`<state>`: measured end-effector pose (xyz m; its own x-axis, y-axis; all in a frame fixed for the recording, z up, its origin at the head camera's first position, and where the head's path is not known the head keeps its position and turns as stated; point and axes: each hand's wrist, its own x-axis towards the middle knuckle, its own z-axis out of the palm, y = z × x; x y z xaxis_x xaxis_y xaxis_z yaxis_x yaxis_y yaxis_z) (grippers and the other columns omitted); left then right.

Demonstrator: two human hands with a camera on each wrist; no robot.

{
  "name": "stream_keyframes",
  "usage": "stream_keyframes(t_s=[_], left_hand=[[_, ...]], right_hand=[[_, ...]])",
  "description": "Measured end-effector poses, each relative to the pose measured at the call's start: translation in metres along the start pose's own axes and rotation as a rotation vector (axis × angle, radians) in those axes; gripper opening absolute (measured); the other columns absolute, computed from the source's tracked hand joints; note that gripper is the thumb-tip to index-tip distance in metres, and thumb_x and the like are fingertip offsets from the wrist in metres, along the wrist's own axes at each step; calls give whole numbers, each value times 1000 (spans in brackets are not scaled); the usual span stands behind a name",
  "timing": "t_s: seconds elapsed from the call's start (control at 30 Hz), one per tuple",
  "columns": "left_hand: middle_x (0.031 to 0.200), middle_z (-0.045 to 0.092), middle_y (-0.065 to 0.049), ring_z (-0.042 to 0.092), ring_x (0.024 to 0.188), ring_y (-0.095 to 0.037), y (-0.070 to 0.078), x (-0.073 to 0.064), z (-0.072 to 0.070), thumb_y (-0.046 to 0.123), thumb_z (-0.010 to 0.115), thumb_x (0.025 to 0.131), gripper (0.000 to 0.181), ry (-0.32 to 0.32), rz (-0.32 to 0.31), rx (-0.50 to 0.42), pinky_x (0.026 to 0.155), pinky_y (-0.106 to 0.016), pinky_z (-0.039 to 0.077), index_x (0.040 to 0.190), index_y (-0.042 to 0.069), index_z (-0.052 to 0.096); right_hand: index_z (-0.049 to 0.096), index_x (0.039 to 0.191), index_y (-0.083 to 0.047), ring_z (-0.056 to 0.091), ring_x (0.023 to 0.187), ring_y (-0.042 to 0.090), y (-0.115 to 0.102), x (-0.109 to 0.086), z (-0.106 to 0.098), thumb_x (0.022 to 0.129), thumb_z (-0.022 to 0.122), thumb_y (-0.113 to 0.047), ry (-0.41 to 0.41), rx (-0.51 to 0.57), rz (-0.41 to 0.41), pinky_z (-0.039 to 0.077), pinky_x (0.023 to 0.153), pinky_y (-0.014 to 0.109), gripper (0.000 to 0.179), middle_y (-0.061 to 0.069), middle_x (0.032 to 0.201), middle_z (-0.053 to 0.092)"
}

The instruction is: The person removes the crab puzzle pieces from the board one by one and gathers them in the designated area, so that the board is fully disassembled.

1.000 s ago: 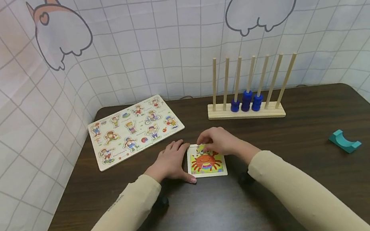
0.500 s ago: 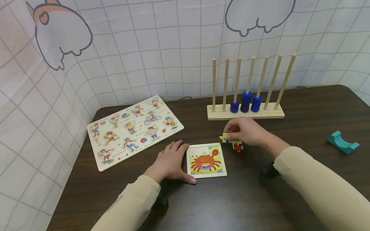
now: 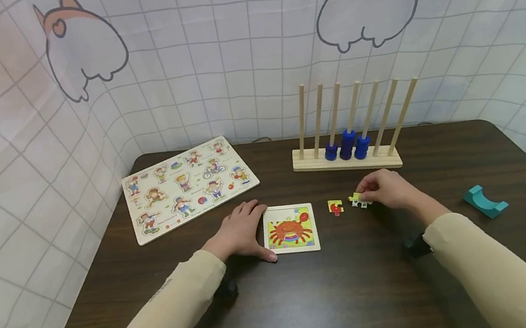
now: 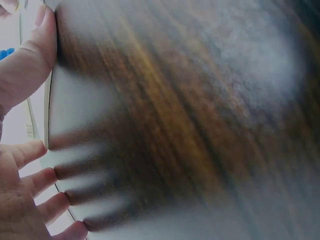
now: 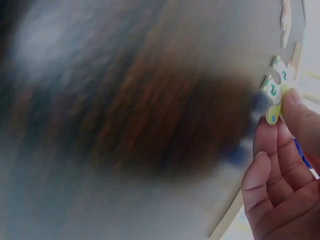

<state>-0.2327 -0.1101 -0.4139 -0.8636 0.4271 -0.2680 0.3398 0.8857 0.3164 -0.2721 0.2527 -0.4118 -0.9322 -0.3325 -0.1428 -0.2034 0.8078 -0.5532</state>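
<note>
The left hand (image 3: 237,234), thumb and fingers spread apart, lay at the near-left side of the crab puzzle (image 3: 290,232), on the table (image 3: 296,308) before the person, and had stayed there throughout the last second. With twelve o'clock pointing away from the person and the puzzle as centre, that hand was at nine.

A second earlier the crab's eyes had shown at the puzzle's top, under the right hand (image 3: 386,188); now a pale gap ran from eleven to twelve there, while one red claw remained at one.

Outside the frame, between two and three o'clock, the claw piece (image 3: 335,207) lay just beside it, about where it had been half a second before. Farther along that line, the right hand had moved outward, thumb and fingers pinched on the eye piece (image 3: 356,200). So the picture looked partly undone, with most of the crab still in place.

Well off at three sat a teal block (image 3: 485,203). At ten rested the sports board (image 3: 201,184), and between one and two stood the peg rack (image 3: 345,163) with blue beads (image 3: 346,145).
</note>
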Motion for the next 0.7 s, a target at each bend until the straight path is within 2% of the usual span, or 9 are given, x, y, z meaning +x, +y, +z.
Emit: stream_keyframes(t_s=[0.13,0.4,0.53,0.7], left_hand=[[168,25,-20,21,155,-44,0,-1,0,57,89,70,114,-3,2,-7,119,-64,28,158,9,35],[168,24,-21,19,156,-45,0,-1,1,56,88,71,114,-12,6,-11,122,-62,25,159,7,33],[168,24,-21,19,156,-45,1,-1,1,57,88,71,115,-16,5,-7,122,-61,25,159,7,33],[168,24,-21,19,156,-44,1,-1,0,57,88,71,115,-16,0,-5,122,-61,25,159,7,33]], right_hand=[[75,104,-1,60,77,14,1,1,2,97,69,-12,-16,-19,-29,49,72,32,14,7,90,74],[75,107,-2,64,81,15,1,2,5,97,69,-12,-28,-56,-68,55,79,41,15,8,95,75],[73,112,0,66,87,19,3,-2,3,96,71,-13,-52,-55,-66,55,81,44,21,12,100,74],[70,115,1,67,99,29,4,-7,-2,92,77,-19,-103,-45,-54,54,90,51,31,17,111,72]])
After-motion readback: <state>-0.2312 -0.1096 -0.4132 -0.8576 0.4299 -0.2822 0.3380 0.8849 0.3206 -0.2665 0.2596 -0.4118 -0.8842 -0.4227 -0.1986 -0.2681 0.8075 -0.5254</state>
